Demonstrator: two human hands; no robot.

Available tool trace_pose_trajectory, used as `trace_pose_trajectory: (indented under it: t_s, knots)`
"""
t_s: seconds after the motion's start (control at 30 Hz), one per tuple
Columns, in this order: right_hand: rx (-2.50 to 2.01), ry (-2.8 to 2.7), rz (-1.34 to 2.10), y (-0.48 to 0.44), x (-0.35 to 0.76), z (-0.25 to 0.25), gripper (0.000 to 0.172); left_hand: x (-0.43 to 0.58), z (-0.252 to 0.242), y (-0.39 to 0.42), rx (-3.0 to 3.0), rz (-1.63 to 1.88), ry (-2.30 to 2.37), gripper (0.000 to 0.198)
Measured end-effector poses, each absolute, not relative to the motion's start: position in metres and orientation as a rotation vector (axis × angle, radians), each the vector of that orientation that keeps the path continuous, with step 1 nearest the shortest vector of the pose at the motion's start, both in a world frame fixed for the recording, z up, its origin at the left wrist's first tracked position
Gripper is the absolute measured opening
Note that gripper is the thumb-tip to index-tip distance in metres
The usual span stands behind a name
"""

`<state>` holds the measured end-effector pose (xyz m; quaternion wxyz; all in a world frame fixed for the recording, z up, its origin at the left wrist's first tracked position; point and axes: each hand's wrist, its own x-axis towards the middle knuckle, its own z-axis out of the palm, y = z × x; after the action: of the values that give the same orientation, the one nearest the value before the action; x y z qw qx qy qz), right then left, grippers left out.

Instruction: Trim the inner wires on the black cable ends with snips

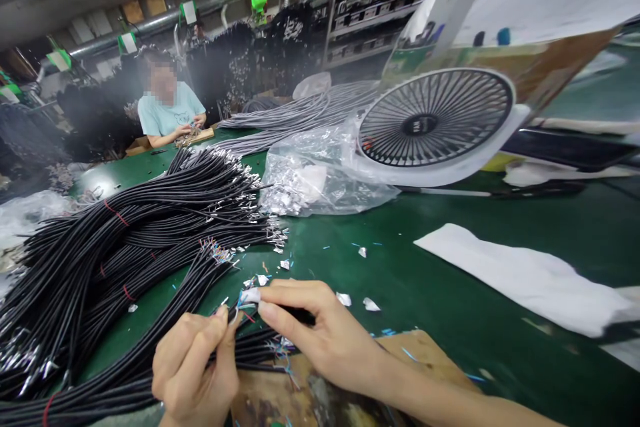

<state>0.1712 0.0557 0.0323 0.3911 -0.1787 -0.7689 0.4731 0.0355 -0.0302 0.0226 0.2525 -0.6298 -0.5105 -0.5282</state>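
Observation:
In the head view my left hand (197, 363) is closed in a pinch near a cable's stripped end, where thin blue and white wires (242, 303) fan out. My right hand (320, 327) pinches a small piece of white wrap (251, 295) at those wires with thumb and forefinger. The two hands almost meet. Below and behind them run black cables (265, 347) with bared coloured ends. A worn brown board (280, 393) lies under my hands, partly hidden by them.
Large bundles of black cables (150, 213) tied with red bands fill the left. A clear plastic bag (320, 173), a round fan (435, 120) and a white cloth-like sheet (515, 273) lie beyond on the green table (350, 227). Scraps are scattered around. A co-worker (170, 110) sits across.

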Motion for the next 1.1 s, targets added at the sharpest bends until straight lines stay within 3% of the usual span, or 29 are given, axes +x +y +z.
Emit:
trace_pose_trajectory:
  t_s: [0.87,1.1]
  knots:
    - [-0.466,-1.952,1.212,0.056,0.170,0.029,0.041,0.034,0.011,-0.033,-1.683,-1.308,-1.354,0.033]
    - [-0.509,-1.950,1.133,0.056,0.172,0.029,0.039,0.035,0.015,-0.036,-1.721,-1.298,-1.569,0.023]
